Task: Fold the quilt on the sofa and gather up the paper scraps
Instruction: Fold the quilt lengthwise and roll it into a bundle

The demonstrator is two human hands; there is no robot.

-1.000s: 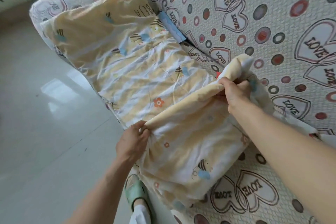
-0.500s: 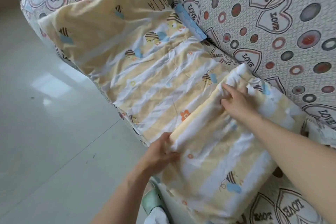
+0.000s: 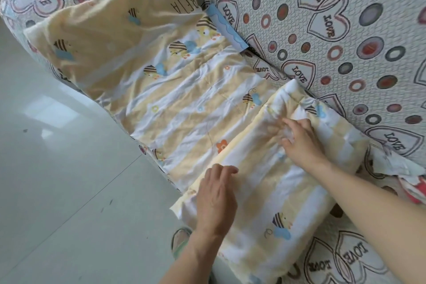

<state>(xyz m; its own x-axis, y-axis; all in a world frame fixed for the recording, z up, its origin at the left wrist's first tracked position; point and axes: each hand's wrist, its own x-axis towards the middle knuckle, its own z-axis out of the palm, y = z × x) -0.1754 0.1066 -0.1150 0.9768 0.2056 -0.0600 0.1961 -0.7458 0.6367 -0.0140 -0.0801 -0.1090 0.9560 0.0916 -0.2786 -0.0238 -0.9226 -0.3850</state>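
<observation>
Blue paper strip [image 3: 227,29] wedged in the seat/backrest crease of the heart-print "LOVE" sofa [image 3: 345,30]; crumpled white-and-red paper scraps [image 3: 401,168] on the seat at right. Yellow-and-white striped bee-print quilt [image 3: 161,90] lies along the seat, near end folded over. Left hand [image 3: 216,200] and right hand [image 3: 302,140] press flat on the fold, fingers spread, gripping nothing.

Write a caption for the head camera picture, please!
Both hands press a fold flat in the quilt on the sofa.
</observation>
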